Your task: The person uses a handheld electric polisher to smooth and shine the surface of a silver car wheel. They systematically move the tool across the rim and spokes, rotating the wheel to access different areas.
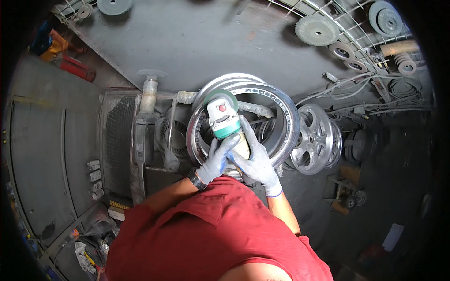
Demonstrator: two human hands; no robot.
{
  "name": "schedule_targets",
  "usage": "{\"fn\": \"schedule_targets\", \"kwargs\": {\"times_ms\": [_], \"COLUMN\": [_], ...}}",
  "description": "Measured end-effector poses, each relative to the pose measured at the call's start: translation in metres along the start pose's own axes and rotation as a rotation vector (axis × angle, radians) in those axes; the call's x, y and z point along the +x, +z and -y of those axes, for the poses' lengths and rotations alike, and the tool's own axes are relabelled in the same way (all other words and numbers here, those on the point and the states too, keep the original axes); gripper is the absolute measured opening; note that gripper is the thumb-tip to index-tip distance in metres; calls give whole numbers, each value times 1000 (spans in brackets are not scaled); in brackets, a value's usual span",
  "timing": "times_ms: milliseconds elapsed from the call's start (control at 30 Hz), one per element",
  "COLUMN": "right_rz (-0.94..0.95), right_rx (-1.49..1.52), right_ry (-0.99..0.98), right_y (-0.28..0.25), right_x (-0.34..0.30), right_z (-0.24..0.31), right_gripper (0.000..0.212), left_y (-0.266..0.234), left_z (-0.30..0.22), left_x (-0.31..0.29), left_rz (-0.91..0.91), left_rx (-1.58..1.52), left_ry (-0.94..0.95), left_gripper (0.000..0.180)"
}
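Both my hands, in grey gloves, hold an angle grinder [228, 121] with a white head, a red button and a teal band. Its round green disc [221, 98] lies over the upper left rim of a shiny wheel rim [292, 114]; whether they touch I cannot tell. My left hand [217, 157] closes on the left of the tool's body. Around the pale yellowish body from the right, my right hand [257, 164] is wrapped, with one finger stretched along its side toward the head. The wheel rim stands tilted in front of me, a second rim edge behind it.
Silver spoked wheels [313, 139] lean at the right. A metal frame with a post [149, 96] stands at the left. Grinding discs [317, 31] hang on a wire rack along the far wall, with coiled cables [405, 91] below. A small wheeled stand [344, 196] sits at lower right.
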State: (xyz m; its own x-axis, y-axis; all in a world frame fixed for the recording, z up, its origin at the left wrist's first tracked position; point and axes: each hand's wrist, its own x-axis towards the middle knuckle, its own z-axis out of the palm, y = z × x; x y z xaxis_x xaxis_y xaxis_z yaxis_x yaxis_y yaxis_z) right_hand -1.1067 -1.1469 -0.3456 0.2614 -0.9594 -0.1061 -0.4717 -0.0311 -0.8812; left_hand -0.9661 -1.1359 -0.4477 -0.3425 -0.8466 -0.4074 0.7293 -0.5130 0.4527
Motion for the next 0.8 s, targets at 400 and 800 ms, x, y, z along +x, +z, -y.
{"fn": "schedule_targets", "kwargs": {"times_ms": [400, 800], "right_rz": [-348, -218], "right_rx": [257, 109], "right_ry": [114, 46], "right_y": [-7, -9], "right_x": [-11, -4], "right_z": [-18, 1], "right_gripper": [93, 93], "left_y": [71, 49], "left_z": [-44, -27], "left_x": [40, 29], "left_rz": [322, 245], "left_rx": [338, 154], "left_ry": [-37, 68], "left_gripper": [43, 43]}}
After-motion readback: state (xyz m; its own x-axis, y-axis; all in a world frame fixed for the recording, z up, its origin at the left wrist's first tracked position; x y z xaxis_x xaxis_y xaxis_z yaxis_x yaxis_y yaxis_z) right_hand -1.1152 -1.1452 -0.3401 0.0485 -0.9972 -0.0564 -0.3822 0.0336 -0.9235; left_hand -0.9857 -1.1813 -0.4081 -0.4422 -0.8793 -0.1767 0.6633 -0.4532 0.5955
